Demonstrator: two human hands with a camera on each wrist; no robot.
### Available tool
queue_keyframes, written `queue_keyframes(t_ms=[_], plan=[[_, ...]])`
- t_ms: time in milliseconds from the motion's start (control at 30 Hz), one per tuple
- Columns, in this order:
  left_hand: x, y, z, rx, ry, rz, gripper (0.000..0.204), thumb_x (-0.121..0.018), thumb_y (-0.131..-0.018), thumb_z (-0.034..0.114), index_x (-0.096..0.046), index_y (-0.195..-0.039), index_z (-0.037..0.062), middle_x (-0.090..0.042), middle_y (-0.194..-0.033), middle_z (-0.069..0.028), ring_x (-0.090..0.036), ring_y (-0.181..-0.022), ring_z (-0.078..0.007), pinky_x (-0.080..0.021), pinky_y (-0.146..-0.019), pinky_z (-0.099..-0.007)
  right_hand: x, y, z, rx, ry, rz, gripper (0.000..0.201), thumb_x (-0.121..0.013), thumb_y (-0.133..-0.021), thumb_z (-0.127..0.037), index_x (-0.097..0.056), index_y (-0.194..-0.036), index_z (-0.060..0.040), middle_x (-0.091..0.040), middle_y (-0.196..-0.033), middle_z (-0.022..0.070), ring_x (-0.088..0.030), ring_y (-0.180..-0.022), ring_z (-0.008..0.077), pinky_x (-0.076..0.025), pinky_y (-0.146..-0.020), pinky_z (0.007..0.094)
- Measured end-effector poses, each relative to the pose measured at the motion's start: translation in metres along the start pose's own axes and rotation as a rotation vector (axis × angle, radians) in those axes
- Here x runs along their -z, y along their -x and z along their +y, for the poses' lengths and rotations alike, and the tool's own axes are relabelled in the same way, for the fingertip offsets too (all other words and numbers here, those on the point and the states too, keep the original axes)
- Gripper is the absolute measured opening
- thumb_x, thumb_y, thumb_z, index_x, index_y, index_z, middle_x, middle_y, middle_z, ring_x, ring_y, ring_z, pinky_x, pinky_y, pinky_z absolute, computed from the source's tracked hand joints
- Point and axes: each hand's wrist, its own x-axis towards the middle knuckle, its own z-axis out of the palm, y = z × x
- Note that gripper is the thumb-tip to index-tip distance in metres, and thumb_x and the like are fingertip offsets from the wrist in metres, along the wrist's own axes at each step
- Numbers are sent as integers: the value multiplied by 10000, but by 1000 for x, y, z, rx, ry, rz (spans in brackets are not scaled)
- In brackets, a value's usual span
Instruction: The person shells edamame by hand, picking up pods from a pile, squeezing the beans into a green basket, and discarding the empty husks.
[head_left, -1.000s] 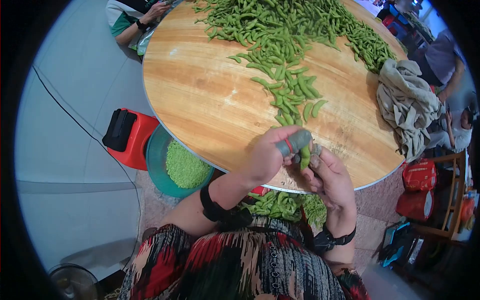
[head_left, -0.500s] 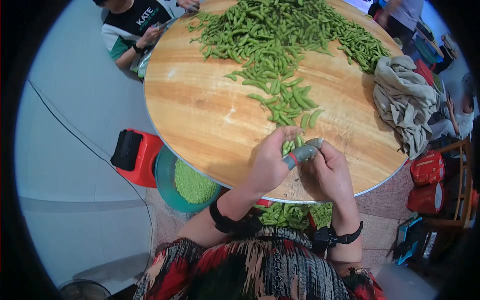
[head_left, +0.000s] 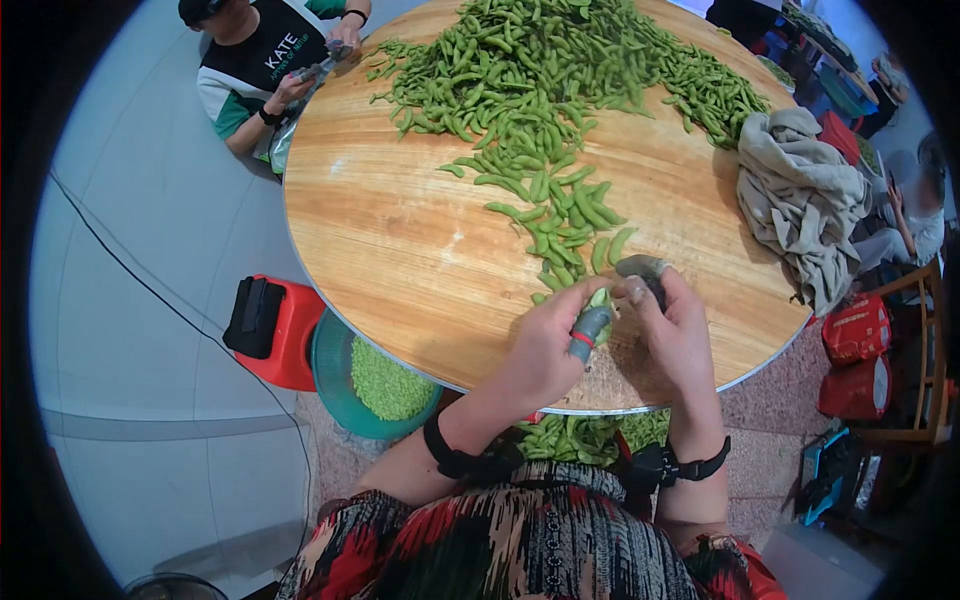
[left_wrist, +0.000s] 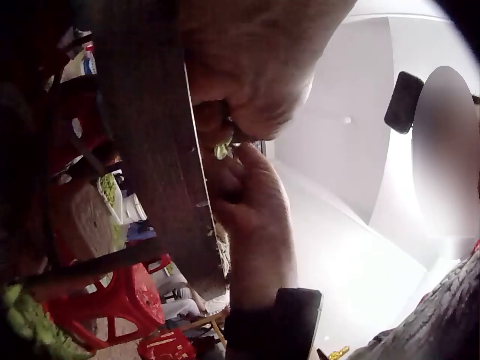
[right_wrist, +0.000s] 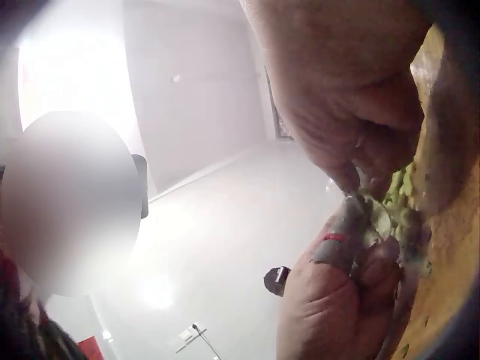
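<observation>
Over the near edge of the round wooden table, my left hand holds a split green soybean pod between thumb and fingers. A grey cover with a red band sits on the left thumb. My right hand is just right of the pod, fingers curled, with a grey cover on one finger. In the right wrist view, its fingertips come right up to the opened pod; I cannot tell whether they pinch anything. Loose soybean pods trail just beyond both hands.
A large heap of pods covers the far table. A grey cloth lies at its right edge. Below left stand a teal basin of shelled beans and a red container. Another person sits far left. More pods lie below the table edge.
The whole pod held between both hands is now split open in the left hand. The left thumb has drawn back from the right fingers, and the right hand has moved slightly away.
</observation>
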Motion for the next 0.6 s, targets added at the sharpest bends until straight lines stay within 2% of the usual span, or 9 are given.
queue_keyframes(t_ms=[33,67,167,200,267,333,367,500,600], plan=[[0,1,8,49,4,-28,372,-499,-814,-28,-489,-1185,5,-572,-926,-135,-562,-791,-215,-462,-689,-292,4,-2,3,-78,-16,-92,176,-570,-860,-128,-579,-978,2,-571,-796,-7,-513,-726,62,-420,-631,222],[0,1,14,98,8,-55,404,-515,-784,-51,-486,-1185,-5,-566,-924,-188,-582,-820,-305,-459,-721,-337,3,-2,5,-79,-15,-92,176,-570,-860,-128,-579,-978,2,-571,-796,-7,-513,-726,62,-420,-631,222],[2,2,18,152,26,-89,458,-532,-774,-46,-460,-1224,0,-570,-945,-198,-586,-818,-317,-470,-719,-353,-2,-1,7,-91,-112,-139,161,-571,-859,-114,-574,-972,1,-559,-789,-21,-497,-694,46,-404,-604,198],[0,3,14,154,26,-87,458,-532,-774,-46,-460,-1224,0,-570,-945,-198,-586,-818,-317,-470,-719,-353,-4,1,6,-153,-229,-130,145,-562,-860,-98,-566,-973,-8,-547,-777,-26,-475,-658,35,-387,-573,188],[-5,2,3,-178,-53,19,501,-548,-757,-56,-481,-1242,51,-594,-905,-126,-579,-753,-220,-466,-670,-295,-4,5,5,-217,-348,-120,131,-553,-861,-82,-558,-975,-16,-535,-764,-32,-452,-623,24,-370,-542,177],[2,3,10,-173,-109,-54,509,-554,-743,-65,-498,-1233,59,-589,-885,-124,-580,-748,-232,-466,-661,-299,-1,7,3,-344,-604,-167,122,-547,-861,-62,-535,-979,-32,-497,-720,-48,-391,-560,3,-323,-480,173],[4,3,13,-169,-165,-125,518,-559,-728,-73,-515,-1225,68,-584,-866,-121,-581,-744,-244,-465,-652,-303,-2,7,4,-343,-603,-166,122,-547,-861,-62,-535,-979,-32,-497,-720,-48,-391,-560,3,-323,-480,173],[1,2,12,-232,-95,-64,448,-563,-711,-78,-569,-1139,57,-555,-817,-120,-575,-725,-259,-459,-627,-302,-3,8,1,-422,-855,-161,124,-537,-874,-56,-500,-992,-38,-460,-694,-53,-340,-507,3,-278,-437,170],[1,1,8,-353,-7,-3,352,-527,-763,-64,-557,-1093,56,-551,-825,-82,-565,-701,-207,-448,-593,-255,-5,9,4,-454,-999,-157,121,-531,-879,-51,-485,-991,-38,-465,-711,-43,-341,-494,6,-272,-429,160]])
